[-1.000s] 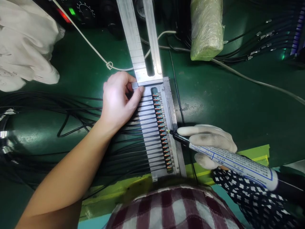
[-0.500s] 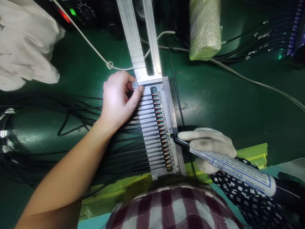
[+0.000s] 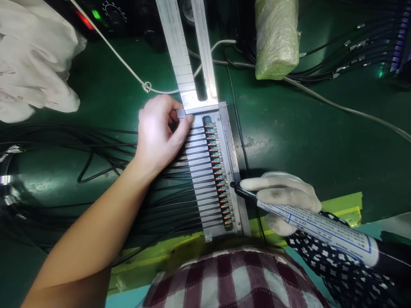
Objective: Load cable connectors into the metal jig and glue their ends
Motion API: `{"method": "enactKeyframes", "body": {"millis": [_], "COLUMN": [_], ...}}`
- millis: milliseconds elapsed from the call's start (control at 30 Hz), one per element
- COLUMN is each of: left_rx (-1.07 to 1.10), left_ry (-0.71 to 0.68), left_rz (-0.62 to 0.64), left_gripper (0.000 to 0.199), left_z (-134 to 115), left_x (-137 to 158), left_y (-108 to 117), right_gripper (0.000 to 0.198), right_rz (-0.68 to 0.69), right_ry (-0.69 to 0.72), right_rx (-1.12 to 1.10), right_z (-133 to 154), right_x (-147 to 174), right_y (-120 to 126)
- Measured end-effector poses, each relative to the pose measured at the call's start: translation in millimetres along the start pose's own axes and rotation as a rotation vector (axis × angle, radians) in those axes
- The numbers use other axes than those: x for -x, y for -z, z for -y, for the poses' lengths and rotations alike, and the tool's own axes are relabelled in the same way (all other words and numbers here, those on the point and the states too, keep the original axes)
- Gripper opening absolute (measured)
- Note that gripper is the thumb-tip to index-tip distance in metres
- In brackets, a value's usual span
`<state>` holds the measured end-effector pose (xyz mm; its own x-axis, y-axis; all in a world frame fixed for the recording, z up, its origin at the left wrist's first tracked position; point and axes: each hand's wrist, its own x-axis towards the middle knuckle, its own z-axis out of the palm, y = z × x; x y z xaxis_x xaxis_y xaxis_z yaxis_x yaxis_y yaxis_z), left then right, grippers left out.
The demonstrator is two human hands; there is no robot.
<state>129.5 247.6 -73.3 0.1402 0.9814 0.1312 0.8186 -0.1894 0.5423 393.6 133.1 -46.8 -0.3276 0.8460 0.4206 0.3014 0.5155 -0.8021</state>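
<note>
A long metal clamping fixture (image 3: 199, 171) lies in front of me, its slotted, hinged cover (image 3: 189, 92) swung open away from me. Side by side in it rest several black cables (image 3: 201, 167), their ends carrying small green connector boards (image 3: 219, 177) with coloured wires and metal plugs. My bare left hand (image 3: 160, 132) pinches a small metal tab at the fixture's far left corner, thumb on the plate. In my gloved right hand (image 3: 285, 196) is a thick marker pen (image 3: 317, 231) with a white, blue-printed barrel. Its pale tip points at the plugs midway along the row; contact is unclear.
Loose black cables (image 3: 64, 132) spread to the left. White cloth (image 3: 35, 55) lies at the far left by a black control box (image 3: 112, 17) with a dial. A plastic-wrapped yellow-green block (image 3: 276, 40) stands at the back; more cables (image 3: 346, 47) run right of it.
The marker pen and my right hand have shifted very slightly right and toward me. My left hand keeps its grip, and the fixture and cables look the same.
</note>
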Motion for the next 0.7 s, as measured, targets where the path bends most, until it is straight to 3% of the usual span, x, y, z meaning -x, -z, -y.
{"method": "enactKeyframes", "body": {"millis": [333, 700], "left_rx": [-0.022, -0.031], "left_ry": [0.018, 0.021], "left_rz": [0.018, 0.026], "left_gripper": [0.022, 0.020], "left_z": [0.5, 1.8], "left_x": [0.0, 0.4], "left_y": [0.3, 0.2], "right_gripper": [0.028, 0.025], "right_rz": [-0.007, -0.028], "right_ry": [0.021, 0.024], "right_rx": [-0.052, -0.043], "right_z": [0.5, -1.5], "right_x": [-3.2, -7.1], "right_y": [0.1, -2.3]}}
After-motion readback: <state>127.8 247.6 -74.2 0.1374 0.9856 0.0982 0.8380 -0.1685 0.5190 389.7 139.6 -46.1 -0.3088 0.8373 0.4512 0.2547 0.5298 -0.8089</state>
